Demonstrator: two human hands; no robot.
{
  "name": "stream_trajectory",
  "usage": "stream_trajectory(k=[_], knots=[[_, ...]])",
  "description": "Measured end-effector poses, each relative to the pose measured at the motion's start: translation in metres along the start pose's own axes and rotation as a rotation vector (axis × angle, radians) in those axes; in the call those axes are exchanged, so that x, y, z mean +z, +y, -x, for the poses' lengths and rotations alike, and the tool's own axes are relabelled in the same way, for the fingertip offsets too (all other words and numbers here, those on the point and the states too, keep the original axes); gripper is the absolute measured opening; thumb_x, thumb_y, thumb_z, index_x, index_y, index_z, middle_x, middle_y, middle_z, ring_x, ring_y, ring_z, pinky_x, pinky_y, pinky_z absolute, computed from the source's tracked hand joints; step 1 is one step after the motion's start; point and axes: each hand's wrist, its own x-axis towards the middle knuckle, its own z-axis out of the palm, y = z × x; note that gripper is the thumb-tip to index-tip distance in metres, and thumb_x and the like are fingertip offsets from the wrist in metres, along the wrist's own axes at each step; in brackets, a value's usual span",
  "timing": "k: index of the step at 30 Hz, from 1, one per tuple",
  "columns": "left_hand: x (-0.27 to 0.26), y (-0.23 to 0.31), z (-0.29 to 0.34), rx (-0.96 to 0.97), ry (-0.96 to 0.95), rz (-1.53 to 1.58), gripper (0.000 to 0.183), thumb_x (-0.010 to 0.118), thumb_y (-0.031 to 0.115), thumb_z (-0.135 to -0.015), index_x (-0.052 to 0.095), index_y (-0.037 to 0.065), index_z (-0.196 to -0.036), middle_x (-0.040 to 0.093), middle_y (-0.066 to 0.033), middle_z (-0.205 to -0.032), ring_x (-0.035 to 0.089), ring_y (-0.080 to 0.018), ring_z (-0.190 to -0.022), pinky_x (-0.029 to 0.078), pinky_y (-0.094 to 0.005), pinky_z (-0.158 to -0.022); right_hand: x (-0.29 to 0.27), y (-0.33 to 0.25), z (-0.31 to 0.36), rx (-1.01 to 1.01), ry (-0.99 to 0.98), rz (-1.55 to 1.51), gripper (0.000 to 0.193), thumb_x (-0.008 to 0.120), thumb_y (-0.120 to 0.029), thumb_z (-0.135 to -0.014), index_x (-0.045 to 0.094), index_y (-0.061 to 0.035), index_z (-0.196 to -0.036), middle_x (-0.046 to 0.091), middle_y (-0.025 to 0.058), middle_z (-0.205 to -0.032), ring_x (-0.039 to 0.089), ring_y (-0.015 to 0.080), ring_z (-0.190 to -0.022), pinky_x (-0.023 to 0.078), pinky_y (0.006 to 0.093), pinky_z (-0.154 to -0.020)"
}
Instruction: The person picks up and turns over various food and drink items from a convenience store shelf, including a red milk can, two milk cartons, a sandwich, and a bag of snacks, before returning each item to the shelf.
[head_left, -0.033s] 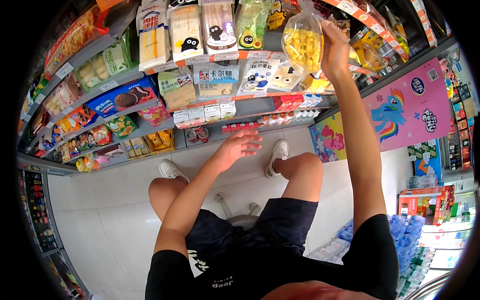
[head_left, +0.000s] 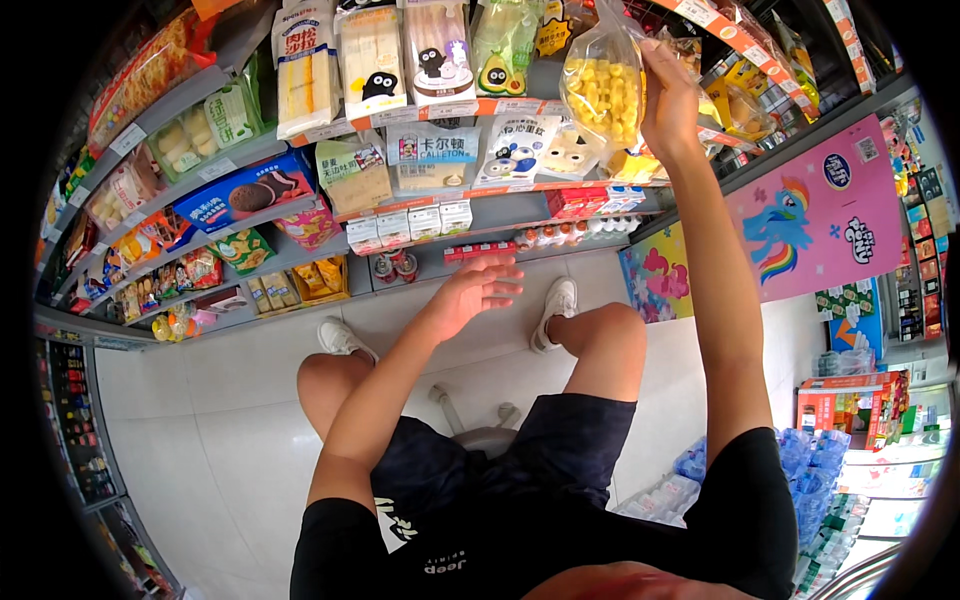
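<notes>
My right hand (head_left: 670, 100) reaches up to the top shelf and grips the right side of a clear bag of yellow snack pieces (head_left: 604, 98). The thumb side is partly hidden behind the bag. My left hand (head_left: 470, 300) hovers above the floor in front of the shelves, fingers apart and nothing in it. Left of the bag, packaged sandwiches (head_left: 372, 62) stand in a row. Under it, a white bread pack (head_left: 516, 152) and a pale blue-and-white bread pack (head_left: 432, 158) sit on the shelf below.
Low shelves hold small white cartons (head_left: 410, 222) and a blue cookie box (head_left: 245, 190). A pink cartoon panel (head_left: 815, 215) closes the right end. I sit on a stool (head_left: 485, 440) over pale floor tiles (head_left: 240, 430). Shrink-wrapped bottles (head_left: 810, 470) stand at the right.
</notes>
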Motion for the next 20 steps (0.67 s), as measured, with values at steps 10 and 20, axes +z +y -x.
stream_trajectory(k=[10, 20], knots=[[-0.011, 0.007, -0.002, 0.147, -0.016, 0.108, 0.061, 0.058, 0.043, -0.096, 0.046, 0.004, -0.142, 0.052, -0.0156, -0.143, 0.051, -0.032, -0.132, 0.041, -0.045, -0.109, 0.019, 0.006, 0.081, -0.109, 0.009, 0.347, 0.018, 0.054, -0.021, -0.104, 0.06, -0.0044, -0.1, 0.057, -0.0024, -0.088, 0.049, 0.0032, -0.079, 0.041, 0.018, -0.078], [-0.009, -0.004, 0.005, 0.09, -0.052, -0.116, 0.099, 0.069, 0.064, -0.084, 0.029, 0.009, -0.156, 0.038, -0.0088, -0.157, 0.037, -0.0228, -0.145, 0.028, -0.0449, -0.12, -0.001, 0.107, 0.208, 0.166, 0.02, 0.422, 0.016, 0.062, -0.016, -0.101, 0.064, -0.0011, -0.103, 0.065, 0.0031, -0.085, 0.058, 0.0085, -0.068, 0.044, 0.0226, -0.061]])
